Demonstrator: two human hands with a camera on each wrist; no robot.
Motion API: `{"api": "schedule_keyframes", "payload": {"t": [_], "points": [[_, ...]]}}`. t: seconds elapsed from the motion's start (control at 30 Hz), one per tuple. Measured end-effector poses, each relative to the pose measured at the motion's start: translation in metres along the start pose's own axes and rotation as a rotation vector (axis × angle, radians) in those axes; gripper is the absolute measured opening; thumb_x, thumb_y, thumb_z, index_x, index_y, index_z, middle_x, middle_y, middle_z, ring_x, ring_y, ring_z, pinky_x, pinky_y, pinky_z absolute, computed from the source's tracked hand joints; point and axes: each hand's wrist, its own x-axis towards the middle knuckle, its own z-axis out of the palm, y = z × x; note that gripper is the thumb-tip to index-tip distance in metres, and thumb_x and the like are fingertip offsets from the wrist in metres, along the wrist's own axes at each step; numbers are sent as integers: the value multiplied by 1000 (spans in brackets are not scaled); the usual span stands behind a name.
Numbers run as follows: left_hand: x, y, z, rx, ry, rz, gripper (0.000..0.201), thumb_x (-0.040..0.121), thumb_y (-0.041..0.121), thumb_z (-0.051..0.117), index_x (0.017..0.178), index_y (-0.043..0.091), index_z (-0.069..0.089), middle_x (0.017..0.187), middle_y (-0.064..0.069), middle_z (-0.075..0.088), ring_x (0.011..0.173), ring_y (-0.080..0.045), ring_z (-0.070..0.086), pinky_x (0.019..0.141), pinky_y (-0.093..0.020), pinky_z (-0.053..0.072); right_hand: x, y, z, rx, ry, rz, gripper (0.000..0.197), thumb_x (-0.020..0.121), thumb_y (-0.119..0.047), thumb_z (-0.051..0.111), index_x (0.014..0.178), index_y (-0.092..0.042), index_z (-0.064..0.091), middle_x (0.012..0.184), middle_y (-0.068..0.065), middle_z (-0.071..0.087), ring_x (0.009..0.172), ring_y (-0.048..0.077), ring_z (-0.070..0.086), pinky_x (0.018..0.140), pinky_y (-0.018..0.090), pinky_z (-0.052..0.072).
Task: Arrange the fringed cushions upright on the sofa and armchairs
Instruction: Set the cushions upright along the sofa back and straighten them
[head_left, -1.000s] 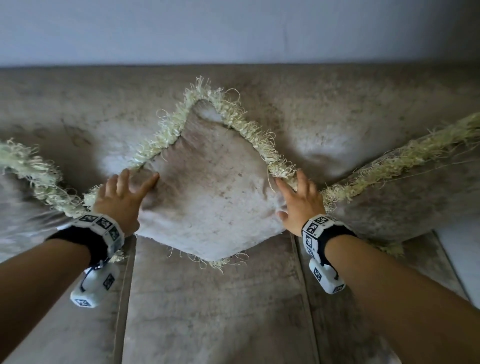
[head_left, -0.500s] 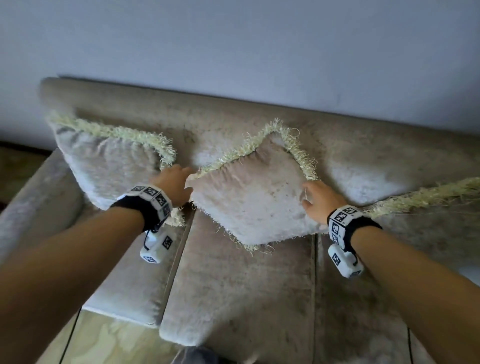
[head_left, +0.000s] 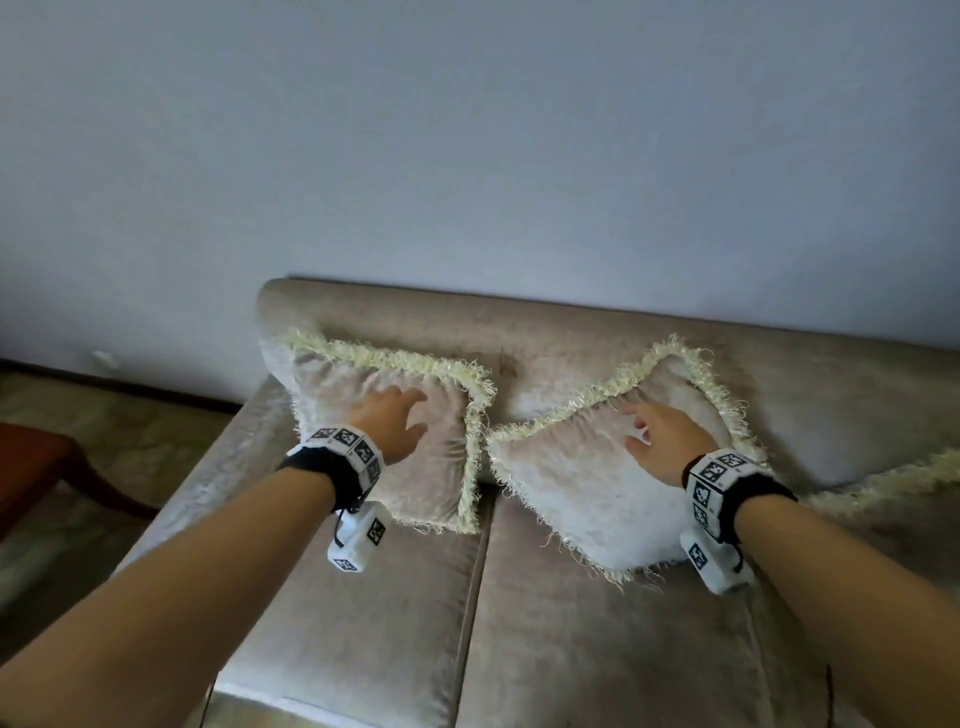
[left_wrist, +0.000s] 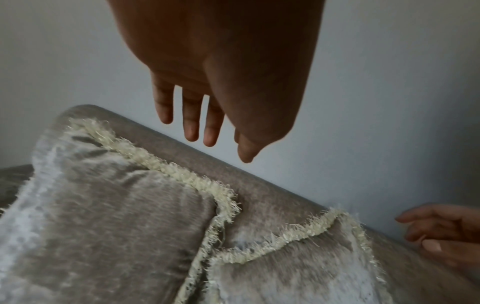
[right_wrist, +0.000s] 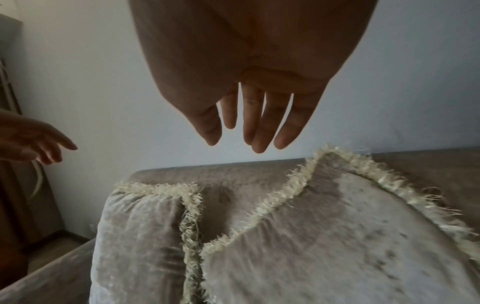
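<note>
Head view has both arms stretched out over a beige velvety sofa (head_left: 571, 649) pushed against a plain pale wall (head_left: 467, 156). Two fringed cushions are propped up against the sofa back: the left cushion (head_left: 431, 467) sits pretty square at the sofa's left end, and the middle cushion (head_left: 571, 488) stands on one corner like a diamond, so it's tilted. Their fringes touch, or very nearly, where the two meet. Over at the right edge you can just catch the fringed rim of a third cushion (head_left: 883, 483), mostly out of frame. The left hand (head_left: 392, 421) is over the left cushion with fingers loose and spread, not grabbing anything, and the left wrist view shows those fingers (left_wrist: 191, 123) straight and clear of the fabric. Same deal with the right hand (head_left: 662, 439) over the middle cushion: the right wrist view shows its fingers (right_wrist: 262, 123) relaxed and extended, above the cushion without touching it. From the head view alone I honestly can't tell whether either palm brushes the velvet. Both wrists wear black bands with white marker blocks (head_left: 345, 441). Off to the left there's a bit of a reddish wooden chair (head_left: 31, 457) on the floor.
</note>
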Motion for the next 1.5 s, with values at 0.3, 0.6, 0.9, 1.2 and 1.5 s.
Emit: {"api": "schedule_keyframes", "payload": {"t": [0.3, 0.6, 0.9, 1.2, 1.5], "points": [[-28, -123, -36, 16, -4, -35, 46, 92, 45, 53, 135, 31, 45, 124, -3, 56, 112, -24, 54, 96, -46, 48, 15, -134, 37, -19, -38, -127, 38, 93, -32, 56, 130, -26, 50, 126, -3, 58, 108, 17, 58, 90, 35, 48], [-43, -186, -33, -57, -36, -250, 41, 92, 25, 52, 133, 23, 51, 133, -6, 54, 118, -26, 54, 99, -42, 45, 81, -220, 68, -74, -177, -352, 32, 91, -32, 57, 122, -25, 52, 115, -2, 60, 95, 16, 59, 79, 32, 50], [-22, -243, -2, -169, -109, -288, 35, 90, 21, 51, 124, 20, 59, 123, -6, 61, 113, -24, 58, 95, -32, 44, 126, -281, 111, -92, -288, -381, 17, 89, -28, 61, 104, -20, 64, 98, -6, 65, 99, 14, 58, 110, 46, 35], [108, -341, 46, -162, -304, -70, 37, 86, 32, 56, 123, 28, 55, 118, 2, 58, 104, -18, 60, 92, -34, 49, 168, -287, 154, -61, -327, -79, 15, 87, -27, 61, 101, -26, 58, 115, 0, 60, 83, 15, 66, 73, 31, 56], [204, -401, 146, -74, -322, -47, 85, 81, 49, 65, 147, 38, 12, 148, -17, 23, 134, -38, 34, 105, -49, 39, 229, -290, 192, -262, -176, 100, 75, 90, -41, 55, 151, -32, 13, 156, 8, 20, 141, 34, 19, 116, 46, 22]]}}
